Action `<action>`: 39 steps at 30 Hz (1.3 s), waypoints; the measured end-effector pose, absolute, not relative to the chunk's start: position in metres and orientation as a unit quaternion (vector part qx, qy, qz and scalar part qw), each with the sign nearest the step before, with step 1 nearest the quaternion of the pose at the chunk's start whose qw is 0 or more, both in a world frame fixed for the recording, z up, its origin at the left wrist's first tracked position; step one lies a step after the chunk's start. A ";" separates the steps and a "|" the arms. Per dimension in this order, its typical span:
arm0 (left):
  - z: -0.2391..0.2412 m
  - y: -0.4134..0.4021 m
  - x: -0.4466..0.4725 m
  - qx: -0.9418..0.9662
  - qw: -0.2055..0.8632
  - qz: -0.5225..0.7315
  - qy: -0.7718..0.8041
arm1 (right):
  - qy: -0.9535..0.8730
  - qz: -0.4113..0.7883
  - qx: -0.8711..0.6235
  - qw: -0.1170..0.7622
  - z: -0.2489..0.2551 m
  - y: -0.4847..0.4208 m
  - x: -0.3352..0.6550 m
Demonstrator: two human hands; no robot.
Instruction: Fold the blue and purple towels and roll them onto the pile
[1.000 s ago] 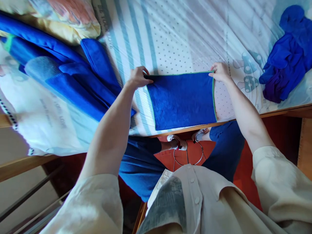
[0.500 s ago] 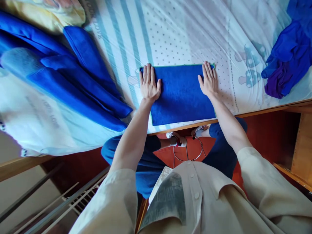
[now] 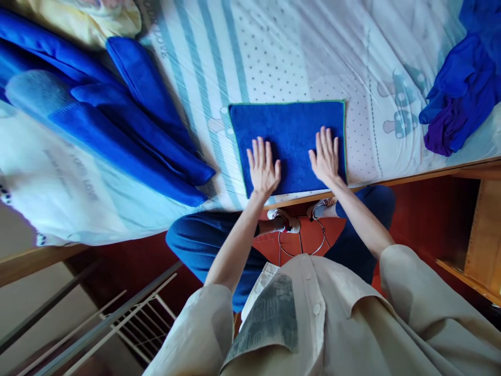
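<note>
A blue cloth [image 3: 297, 125] with green edging lies flat as a rectangle near the front edge of the bed. My left hand [image 3: 263, 166] rests palm down on its lower left part, fingers stretched out. On the lower right part lies my right hand [image 3: 325, 155], also flat with its fingers extended. Neither hand grips anything. The cloth's far edge and both far corners show, while my hands cover some of its near half.
Long folded blue fabric [image 3: 129, 125] lies to the left, below a yellow printed cloth [image 3: 90, 21]. Crumpled blue and purple cloth [image 3: 457, 99] sits at the right. A patterned sheet [image 3: 274, 42] covers the bed. A white wire rack [image 3: 144, 324] stands at lower left.
Both hands have slid from the cloth's far corners toward me, the left also inward to the right. The far corners are now uncovered. The cloth stays in about the same place.
</note>
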State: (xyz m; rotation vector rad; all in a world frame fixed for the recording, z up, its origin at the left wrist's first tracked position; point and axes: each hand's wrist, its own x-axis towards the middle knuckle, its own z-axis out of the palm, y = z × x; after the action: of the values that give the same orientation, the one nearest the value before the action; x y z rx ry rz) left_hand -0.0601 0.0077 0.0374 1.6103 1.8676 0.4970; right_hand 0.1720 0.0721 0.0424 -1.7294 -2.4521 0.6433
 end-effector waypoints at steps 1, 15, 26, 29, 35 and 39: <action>0.037 0.003 -0.051 0.620 0.313 0.185 0.696 | -0.807 0.214 -0.550 0.028 0.043 0.062 0.161; 0.039 -0.082 -0.091 0.567 0.255 0.159 0.767 | -0.778 0.237 -0.582 0.000 0.069 0.016 0.256; 0.061 -0.106 -0.115 0.404 0.356 0.218 0.814 | -0.504 0.354 -0.764 0.192 0.082 -0.013 0.275; 0.067 -0.098 -0.111 0.382 0.364 0.236 0.816 | -0.482 0.382 -0.757 0.219 0.083 -0.016 0.270; 0.073 -0.094 -0.107 0.385 0.357 0.289 0.800 | -0.457 0.408 -0.735 0.292 0.080 -0.017 0.268; 0.070 -0.098 -0.108 0.373 0.343 0.306 0.806 | -0.457 0.425 -0.717 0.310 0.077 -0.013 0.274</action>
State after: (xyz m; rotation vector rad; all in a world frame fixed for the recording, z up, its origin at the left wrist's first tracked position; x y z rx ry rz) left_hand -0.1083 -0.0981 0.0701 0.9691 2.0950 0.7964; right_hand 0.2740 -0.0135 0.0767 -1.8948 -1.2065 1.1213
